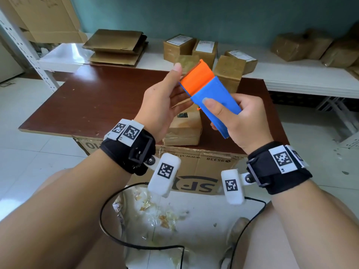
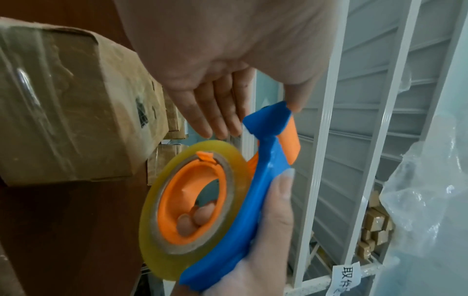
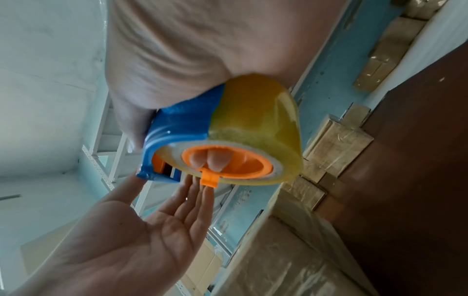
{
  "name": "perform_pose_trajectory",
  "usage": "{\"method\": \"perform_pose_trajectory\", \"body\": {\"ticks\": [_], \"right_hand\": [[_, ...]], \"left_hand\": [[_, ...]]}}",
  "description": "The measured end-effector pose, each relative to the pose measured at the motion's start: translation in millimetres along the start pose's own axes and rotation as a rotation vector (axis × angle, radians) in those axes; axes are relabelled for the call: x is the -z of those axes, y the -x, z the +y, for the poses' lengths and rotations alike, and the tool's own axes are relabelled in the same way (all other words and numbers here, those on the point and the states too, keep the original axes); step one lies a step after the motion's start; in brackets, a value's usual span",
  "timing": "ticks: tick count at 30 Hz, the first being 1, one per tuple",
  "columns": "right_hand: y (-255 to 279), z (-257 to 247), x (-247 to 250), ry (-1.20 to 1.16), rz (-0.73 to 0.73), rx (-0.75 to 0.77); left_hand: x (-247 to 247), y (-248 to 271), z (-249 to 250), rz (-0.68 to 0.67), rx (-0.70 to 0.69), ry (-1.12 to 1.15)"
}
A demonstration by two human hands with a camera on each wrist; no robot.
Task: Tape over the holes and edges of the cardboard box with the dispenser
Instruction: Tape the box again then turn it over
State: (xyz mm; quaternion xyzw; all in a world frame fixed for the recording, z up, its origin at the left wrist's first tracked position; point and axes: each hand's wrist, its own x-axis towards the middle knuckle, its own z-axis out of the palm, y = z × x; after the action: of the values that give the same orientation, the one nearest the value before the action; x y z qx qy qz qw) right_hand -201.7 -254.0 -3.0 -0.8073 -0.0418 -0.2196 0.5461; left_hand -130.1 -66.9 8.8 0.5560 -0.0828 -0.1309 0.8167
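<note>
My right hand [image 1: 215, 113] holds the blue and orange tape dispenser [image 1: 213, 94] up above the table. Its thumb lies on the blue body and two fingertips [image 3: 210, 160] poke through the orange core. The yellowish tape roll [image 2: 157, 220] sits on that core. My left hand [image 1: 174, 90] is flat, with straight fingers [image 3: 197, 192] under the orange head and the thumb [image 2: 296, 96] touching the dispenser's tip. A small cardboard box [image 1: 184, 127], glossy with tape, lies on the table under both hands and shows in the left wrist view [image 2: 70, 100].
The brown table [image 1: 97, 105] rests on a large printed carton [image 1: 194, 166]. Several wrapped boxes [image 1: 204, 49] and flattened cardboard [image 1: 116, 45] lie on the white shelf behind. A metal rack upright [image 1: 29, 51] stands at the left. A black cable [image 1: 108, 230] loops over littered plastic [image 1: 165, 216].
</note>
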Motion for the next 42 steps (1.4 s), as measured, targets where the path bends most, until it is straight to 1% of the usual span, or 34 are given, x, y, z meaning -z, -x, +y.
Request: {"method": "perform_pose_trajectory", "body": {"ticks": [5,8,11,13,15,19,22,30,34,36,39,42], "right_hand": [[3.2,0.2,10.8,0.214,-0.055,0.062],[3.4,3.1,14.4,0.278,-0.095,0.065],[3.4,6.4,15.7,0.309,-0.130,0.052],[3.3,8.7,15.9,0.317,-0.152,0.048],[3.3,11.5,15.7,0.331,-0.168,0.039],[6.3,12.6,16.4,0.349,-0.213,0.037],[10.1,10.7,17.5,0.334,-0.245,0.040],[15.5,13.1,20.3,0.342,-0.275,0.040],[17.4,15.4,19.4,0.335,-0.287,0.031],[16.3,15.4,20.2,0.287,-0.292,0.008],[14.3,13.1,24.4,0.242,-0.301,0.009],[16.9,12.2,27.8,0.255,-0.322,0.019]], "left_hand": [[7.6,-1.3,0.0,0.028,0.028,0.048],[13.8,-3.0,0.2,0.020,0.066,0.021],[16.0,-2.9,-1.1,-0.014,0.125,-0.022],[17.1,-2.7,-0.9,-0.010,0.154,-0.025],[21.0,-3.1,0.3,-0.013,0.164,-0.042],[31.1,-3.0,2.8,-0.072,0.212,-0.095],[33.8,-1.7,1.2,-0.074,0.232,-0.127],[34.5,6.7,-6.2,-0.105,0.122,-0.279],[33.3,7.8,-7.3,-0.073,0.050,-0.324],[33.3,6.2,-1.7,-0.059,0.016,-0.341],[31.6,8.9,5.5,-0.063,0.011,-0.328],[30.6,14.4,5.5,-0.055,0.011,-0.408]]}}
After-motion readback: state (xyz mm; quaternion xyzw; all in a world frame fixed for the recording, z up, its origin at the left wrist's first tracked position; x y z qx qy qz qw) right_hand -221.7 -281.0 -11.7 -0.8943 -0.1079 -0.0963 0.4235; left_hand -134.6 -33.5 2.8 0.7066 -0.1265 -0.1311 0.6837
